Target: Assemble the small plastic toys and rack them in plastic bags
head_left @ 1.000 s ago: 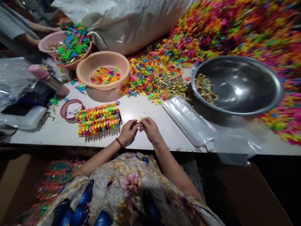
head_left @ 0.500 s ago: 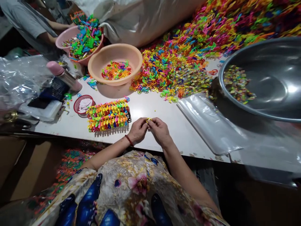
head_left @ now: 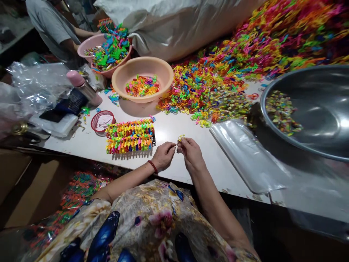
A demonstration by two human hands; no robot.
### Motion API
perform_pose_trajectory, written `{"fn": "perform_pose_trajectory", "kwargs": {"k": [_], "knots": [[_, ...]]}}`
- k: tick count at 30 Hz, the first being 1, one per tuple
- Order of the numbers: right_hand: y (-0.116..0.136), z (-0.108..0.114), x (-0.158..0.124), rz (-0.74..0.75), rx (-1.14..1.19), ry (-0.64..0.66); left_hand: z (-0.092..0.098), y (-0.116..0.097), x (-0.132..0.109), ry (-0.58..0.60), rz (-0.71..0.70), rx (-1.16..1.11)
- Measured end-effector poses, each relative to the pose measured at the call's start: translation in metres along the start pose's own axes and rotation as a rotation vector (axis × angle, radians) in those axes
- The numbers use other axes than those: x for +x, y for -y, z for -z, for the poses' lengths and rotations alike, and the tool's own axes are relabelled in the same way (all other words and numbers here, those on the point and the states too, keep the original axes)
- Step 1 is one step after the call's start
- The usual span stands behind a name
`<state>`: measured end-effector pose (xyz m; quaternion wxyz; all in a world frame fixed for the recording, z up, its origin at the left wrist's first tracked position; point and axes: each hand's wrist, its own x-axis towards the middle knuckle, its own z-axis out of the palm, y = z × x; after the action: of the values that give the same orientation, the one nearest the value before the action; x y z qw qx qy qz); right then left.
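Between the thumb and fingertips of my right hand is a small yellow plastic piece, its ring-like end showing above the fingers. My left hand, with a red bead bracelet on the wrist, is closed in a pinch just beside it. Whatever the left fingertips hold, if anything, is too small to make out. To the left of my hands, rows of small multicoloured plastic toys stand close together on a black rack.
Behind are a peach basin of small parts and a big heap of coloured plastic pieces. Clear plastic bags and a steel bowl lie right. A red mesh basket and pink-capped bottle stand left. Another person sits far left.
My hands have moved slightly apart; the yellow piece, earlier between both hands, is now in the right fingers alone. The whole view has shifted a little.
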<state>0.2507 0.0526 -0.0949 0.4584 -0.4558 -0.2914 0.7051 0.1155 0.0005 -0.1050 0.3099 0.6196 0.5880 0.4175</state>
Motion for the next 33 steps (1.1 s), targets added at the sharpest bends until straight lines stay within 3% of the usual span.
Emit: {"fn": "perform_pose_trajectory", "kwargs": {"k": [4, 6, 10, 12, 15, 19, 22, 25, 30, 33], "knots": [[0.022, -0.033, 0.022, 0.084, -0.069, 0.007, 0.001, -0.003, -0.002, -0.005, 0.009, -0.030], [0.031, -0.054, 0.038, 0.192, -0.172, 0.078, 0.001, -0.003, -0.003, -0.009, 0.030, -0.024], [0.040, -0.075, 0.068, 0.505, -0.650, 0.198, 0.000, -0.002, -0.003, 0.006, 0.055, -0.023], [0.043, -0.066, 0.078, 0.631, -0.920, 0.132, -0.002, -0.002, -0.004, -0.005, 0.064, -0.047], [0.054, -0.029, 0.089, 0.703, -1.245, -0.048, -0.003, 0.000, -0.004, -0.015, 0.074, -0.068], [0.078, 0.025, 0.105, 0.638, -1.464, -0.356, -0.003, 0.000, -0.004, 0.008, 0.076, -0.058], [0.087, 0.041, 0.112, 0.561, -1.525, -0.481, -0.001, -0.002, -0.003, 0.026, 0.076, -0.056], [0.080, 0.032, 0.111, 0.551, -1.594, -0.398, -0.001, -0.002, -0.002, 0.028, 0.075, -0.056], [0.054, 0.010, 0.095, 0.597, -1.504, 0.016, -0.004, 0.003, -0.002, -0.003, 0.071, -0.059], [0.047, 0.016, 0.086, 0.661, -1.215, 0.024, -0.005, 0.005, -0.002, -0.009, 0.052, -0.072]]}}
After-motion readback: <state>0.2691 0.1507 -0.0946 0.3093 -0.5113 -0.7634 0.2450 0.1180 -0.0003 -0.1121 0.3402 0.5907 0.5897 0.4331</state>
